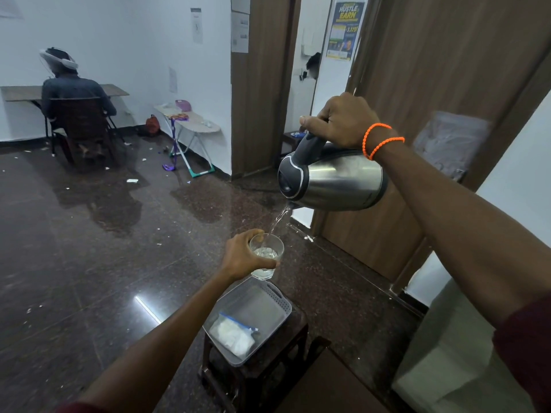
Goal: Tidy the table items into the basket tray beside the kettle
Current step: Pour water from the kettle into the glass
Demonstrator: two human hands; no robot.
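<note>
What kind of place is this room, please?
Probably an office or workroom used for recording tasks: a seated person wearing headgear at a wall desk, printed paper notices, and a folding ironing board.

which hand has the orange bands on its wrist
The right hand, the one gripping the kettle by its handle and pouring. The left hand, holding the glass under the stream, has a bare wrist.

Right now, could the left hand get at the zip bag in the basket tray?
Probably not yet: the left hand is wrapped around the glass catching water from the kettle. The zip bag lies uncovered in the basket tray just below.
</note>
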